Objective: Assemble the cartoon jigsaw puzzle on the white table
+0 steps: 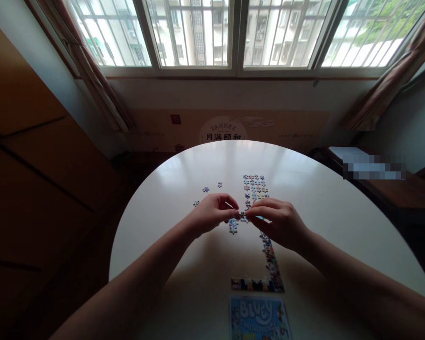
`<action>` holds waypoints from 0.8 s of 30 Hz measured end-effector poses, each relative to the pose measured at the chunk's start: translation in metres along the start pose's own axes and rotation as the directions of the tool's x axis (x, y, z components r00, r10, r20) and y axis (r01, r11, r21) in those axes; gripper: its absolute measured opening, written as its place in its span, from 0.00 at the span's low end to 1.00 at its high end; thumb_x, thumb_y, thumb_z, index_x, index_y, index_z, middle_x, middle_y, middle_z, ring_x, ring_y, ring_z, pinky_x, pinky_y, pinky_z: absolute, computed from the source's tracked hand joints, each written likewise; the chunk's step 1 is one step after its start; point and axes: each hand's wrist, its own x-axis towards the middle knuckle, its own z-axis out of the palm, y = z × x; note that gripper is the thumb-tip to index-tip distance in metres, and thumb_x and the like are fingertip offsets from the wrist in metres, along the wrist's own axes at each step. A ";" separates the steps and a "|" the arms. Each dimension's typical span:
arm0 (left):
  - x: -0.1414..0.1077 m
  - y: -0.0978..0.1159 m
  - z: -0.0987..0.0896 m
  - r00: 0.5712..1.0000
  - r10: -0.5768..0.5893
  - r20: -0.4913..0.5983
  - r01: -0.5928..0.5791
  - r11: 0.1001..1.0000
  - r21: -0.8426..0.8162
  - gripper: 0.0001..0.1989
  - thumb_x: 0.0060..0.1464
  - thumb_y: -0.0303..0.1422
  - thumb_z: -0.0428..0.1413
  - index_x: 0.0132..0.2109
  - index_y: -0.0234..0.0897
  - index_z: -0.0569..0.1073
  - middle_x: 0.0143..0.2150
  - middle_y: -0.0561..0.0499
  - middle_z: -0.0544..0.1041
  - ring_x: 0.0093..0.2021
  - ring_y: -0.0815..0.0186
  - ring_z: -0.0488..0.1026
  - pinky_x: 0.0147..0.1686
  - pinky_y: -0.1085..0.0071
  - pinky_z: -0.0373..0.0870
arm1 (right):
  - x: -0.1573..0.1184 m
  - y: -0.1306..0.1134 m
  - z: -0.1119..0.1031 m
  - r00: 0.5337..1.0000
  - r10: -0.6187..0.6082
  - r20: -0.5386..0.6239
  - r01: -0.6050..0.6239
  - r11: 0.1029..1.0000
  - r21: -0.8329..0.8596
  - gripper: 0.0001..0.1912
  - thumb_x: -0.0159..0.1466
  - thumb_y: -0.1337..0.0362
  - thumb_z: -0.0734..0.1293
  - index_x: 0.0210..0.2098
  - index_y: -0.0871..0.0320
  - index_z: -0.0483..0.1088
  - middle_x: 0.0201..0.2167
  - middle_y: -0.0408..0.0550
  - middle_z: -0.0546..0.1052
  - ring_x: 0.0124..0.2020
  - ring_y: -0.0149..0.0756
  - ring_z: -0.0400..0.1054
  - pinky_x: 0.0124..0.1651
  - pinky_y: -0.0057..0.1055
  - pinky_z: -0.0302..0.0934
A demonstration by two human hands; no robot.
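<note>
A small puzzle piece [242,215] is pinched between the fingertips of my left hand [217,210] and my right hand [278,217], above the white round table [156,203]. Just under my left fingertips lies a small joined cluster [233,226]. Rows of pieces [255,185] stand beyond my hands, their near part partly hidden by my right hand. A joined L-shaped strip [274,271] runs from below my right hand toward me, then turns left. Loose pieces [206,189] lie beyond and left of my left hand.
A blue sheet or box marked BLUEY [258,318] lies at the table's near side. Beyond the table are a large printed carton [145,127] and barred windows. A brown side table [386,189] stands right, a wooden cabinet [38,156] left.
</note>
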 end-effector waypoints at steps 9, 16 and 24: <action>0.001 -0.006 0.000 0.996 0.061 0.065 -0.063 0.997 0.037 0.06 0.51 0.31 0.63 0.36 0.34 0.75 0.30 0.49 0.81 0.28 0.69 0.73 0.29 0.72 0.69 | -0.001 -0.001 0.001 0.997 0.053 0.057 -0.053 0.999 0.003 0.05 0.67 0.64 0.69 0.37 0.55 0.79 0.36 0.46 0.82 0.35 0.34 0.77 0.39 0.32 0.71; -0.008 -0.002 -0.013 0.988 0.155 0.027 -0.146 0.847 0.511 0.09 0.57 0.34 0.58 0.41 0.38 0.80 0.37 0.47 0.83 0.37 0.62 0.77 0.36 0.67 0.71 | 0.000 -0.013 -0.004 0.954 0.168 0.246 -0.194 0.978 0.083 0.05 0.66 0.64 0.69 0.36 0.53 0.79 0.32 0.43 0.81 0.33 0.31 0.74 0.36 0.29 0.66; -0.010 -0.003 -0.015 0.958 0.239 0.157 -0.274 0.609 0.745 0.09 0.54 0.30 0.59 0.38 0.42 0.85 0.38 0.49 0.84 0.40 0.60 0.77 0.39 0.68 0.69 | -0.003 -0.018 0.006 0.897 0.211 0.389 -0.222 0.975 -0.015 0.05 0.64 0.64 0.70 0.34 0.50 0.80 0.30 0.41 0.80 0.32 0.31 0.73 0.34 0.29 0.60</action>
